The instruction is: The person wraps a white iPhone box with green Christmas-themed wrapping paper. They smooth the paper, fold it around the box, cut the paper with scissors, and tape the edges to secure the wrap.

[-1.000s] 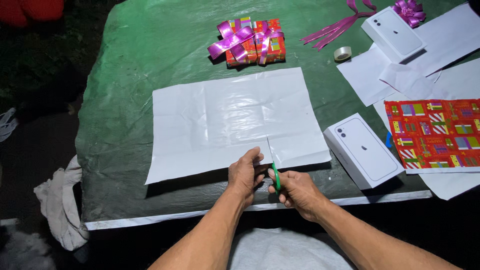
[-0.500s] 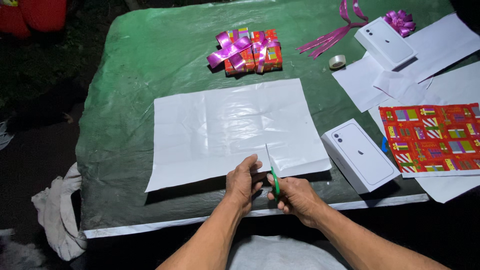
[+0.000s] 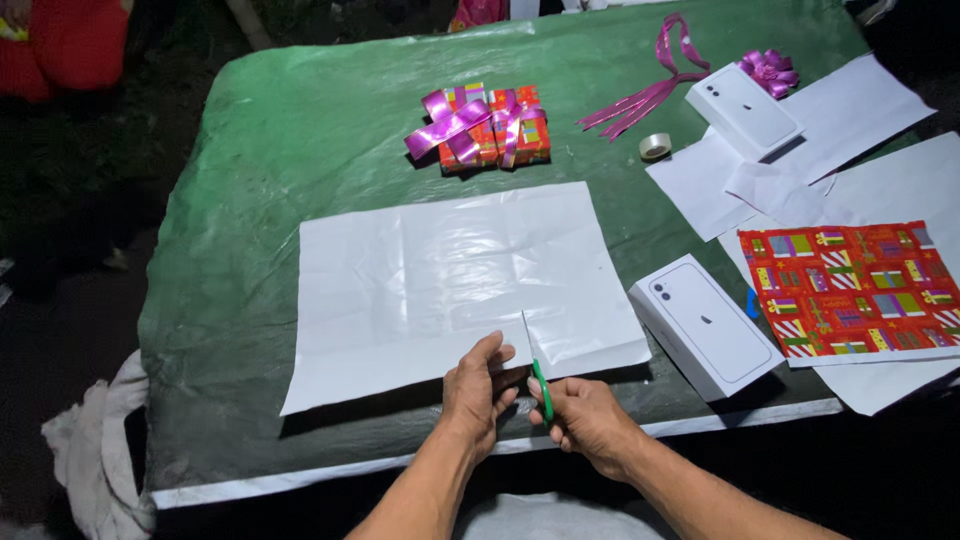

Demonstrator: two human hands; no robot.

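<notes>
At the near edge of a table [image 3: 300, 150] covered in green plastic, two bare hands work close together on a large white sheet of paper [image 3: 450, 285]. The left hand [image 3: 478, 388] presses flat on the sheet's near edge, thumb on top. The right hand [image 3: 590, 420], just right of it, is closed around the green handles of a pair of scissors [image 3: 537, 370], whose blades point away into the sheet's near edge. The sheet looks thin, light and glossy, creased in a grid, likely to slide on the plastic and tear easily, so it seems best held flat right beside the blades. Just right of the sheet lies a white phone box [image 3: 705, 325], near but apart. Farther right of the sheet, red gift-patterned wrapping paper [image 3: 850, 290] rests on more white sheets. Beyond the sheet sits a wrapped red gift [image 3: 490, 130] with purple ribbon bows. Beyond and to the right of the sheet are a tape roll [image 3: 655, 146], loose purple ribbon [image 3: 645, 95], a second white box [image 3: 742, 107] and a purple bow [image 3: 768, 70].
</notes>
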